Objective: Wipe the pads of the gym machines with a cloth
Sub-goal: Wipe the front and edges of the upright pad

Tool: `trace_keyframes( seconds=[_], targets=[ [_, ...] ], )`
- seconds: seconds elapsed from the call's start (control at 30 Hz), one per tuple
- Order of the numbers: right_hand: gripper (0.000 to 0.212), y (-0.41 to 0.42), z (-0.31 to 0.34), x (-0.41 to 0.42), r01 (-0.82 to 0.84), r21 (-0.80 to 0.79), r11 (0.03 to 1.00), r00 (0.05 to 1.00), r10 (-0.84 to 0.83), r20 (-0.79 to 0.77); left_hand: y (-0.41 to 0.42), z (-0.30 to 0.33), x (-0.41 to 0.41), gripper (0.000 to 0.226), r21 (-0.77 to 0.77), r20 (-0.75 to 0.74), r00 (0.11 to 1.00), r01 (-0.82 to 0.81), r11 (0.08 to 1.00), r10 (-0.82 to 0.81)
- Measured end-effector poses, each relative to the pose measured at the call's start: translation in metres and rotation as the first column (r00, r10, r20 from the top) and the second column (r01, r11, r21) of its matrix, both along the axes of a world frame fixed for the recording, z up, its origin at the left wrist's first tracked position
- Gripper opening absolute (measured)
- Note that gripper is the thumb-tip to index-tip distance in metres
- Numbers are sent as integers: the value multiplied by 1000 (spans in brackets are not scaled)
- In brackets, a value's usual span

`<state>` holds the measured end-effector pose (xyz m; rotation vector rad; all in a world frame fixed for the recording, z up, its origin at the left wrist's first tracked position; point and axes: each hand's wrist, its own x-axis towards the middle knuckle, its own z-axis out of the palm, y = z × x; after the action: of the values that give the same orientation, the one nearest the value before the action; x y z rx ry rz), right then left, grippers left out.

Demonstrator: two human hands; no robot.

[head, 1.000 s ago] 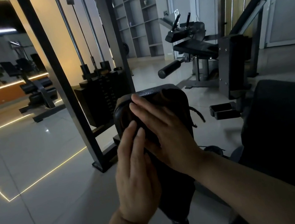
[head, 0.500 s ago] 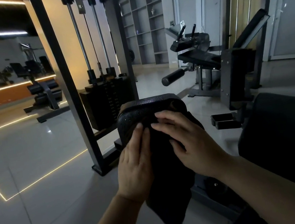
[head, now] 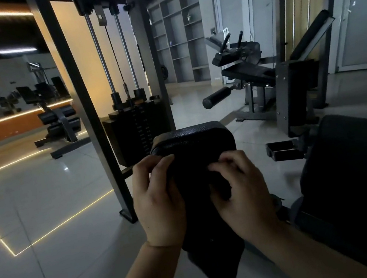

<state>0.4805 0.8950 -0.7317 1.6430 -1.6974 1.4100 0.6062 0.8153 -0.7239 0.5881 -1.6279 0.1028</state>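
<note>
Pale glossy floor tiles [head: 36, 236] of a dim gym lie all around the pad [head: 192, 142], which is black, with a grainy skin, and stands on a post directly under my view. My left hand [head: 158, 203] is on the left side of the pad, with the fingers bent and the tips pressed at its upper left edge. My right hand [head: 239, 190] is on the front of the pad, a little lower, and its fingers are curled tight into a dark cloth [head: 220, 189] that is bunched against the pad's face. The cloth and the pad are nearly the same colour, so I cannot tell how far the cloth spreads. Behind the pad, just to the left, stands a weight stack [head: 135, 132] inside a steel frame [head: 79, 102]. Behind the pad to the right is a leg machine [head: 246, 72] with a roller. A big dark cushion [head: 357, 170] is close on the right of the pad.
</note>
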Motion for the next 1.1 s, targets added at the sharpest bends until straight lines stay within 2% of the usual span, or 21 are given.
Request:
trace_keyframes(
  seconds=[0.07,0.1,0.13,0.17,0.2,0.23,0.27,0.33,0.43,0.47,0.5,0.53,0.6,0.63,0.67,0.73,0.8,0.87,0.93,1.0,1.1],
  targets=[
    [43,13,11,12,-159,82,984,961,135,243,10,10,-6,27,6,-28,998,48,999,-47],
    [45,19,18,18,-315,109,943,878,246,411,14,14,-8,28,0,-36,996,80,997,-80],
    [45,24,26,21,-512,87,855,712,365,600,19,16,-10,29,-15,-29,993,112,994,-112],
    [45,27,33,22,-691,-5,722,466,451,762,22,17,-14,33,-31,-5,989,146,989,-146],
    [44,29,39,22,-787,-128,603,229,478,848,25,16,-17,38,-45,27,980,199,979,-198],
    [45,30,42,21,-809,-231,540,76,487,870,28,15,-20,42,-45,70,962,269,962,-265],
    [44,29,45,20,-799,-285,530,21,498,867,31,14,-21,44,-28,124,936,336,941,-330],
    [38,25,47,19,-770,-293,567,40,502,864,33,10,-23,52,3,244,891,395,919,-384],
    [37,22,56,15,-823,-285,491,0,502,865,25,4,-19,59,-75,310,918,283,956,-247],
    [34,22,59,14,-845,-240,477,38,502,864,20,1,-18,55,-92,289,931,258,962,-222],
    [32,21,60,12,-850,-162,502,132,500,856,16,-1,-16,49,-102,260,944,238,966,-205],
    [30,20,59,10,-821,-44,570,302,498,813,11,-4,-15,43,-111,227,955,219,969,-189],
    [28,17,52,6,-552,147,821,740,400,541,4,-9,-10,37,-134,168,973,181,974,-157],
    [29,16,49,3,-364,111,925,880,302,366,1,-9,-7,36,-155,133,982,154,976,-134],
    [33,14,46,-1,-221,12,975,949,212,232,-3,-10,-3,35,-178,91,991,112,978,-97],
    [38,2,38,-15,-89,-159,983,992,103,78,-6,-11,-1,37,-194,31,999,21,981,-16],
    [44,-16,30,-27,-67,-171,983,995,79,60,-5,-19,-8,47,-137,85,995,-46,989,58],
    [47,-32,26,-33,-137,-84,987,981,147,123,-4,-35,-21,59,-96,230,964,-114,989,133],
    [46,-43,19,-35,-203,-87,975,965,215,151,-10,-53,-29,64,-118,338,921,-166,979,197],
    [43,-51,13,-38,-236,-170,957,957,259,129,-19,-57,-31,62,-158,365,893,-217,963,262],
    [37,-56,8,-41,-286,-253,924,936,326,131,-24,-39,-35,59,-156,311,911,-231,960,270]
  ],
)
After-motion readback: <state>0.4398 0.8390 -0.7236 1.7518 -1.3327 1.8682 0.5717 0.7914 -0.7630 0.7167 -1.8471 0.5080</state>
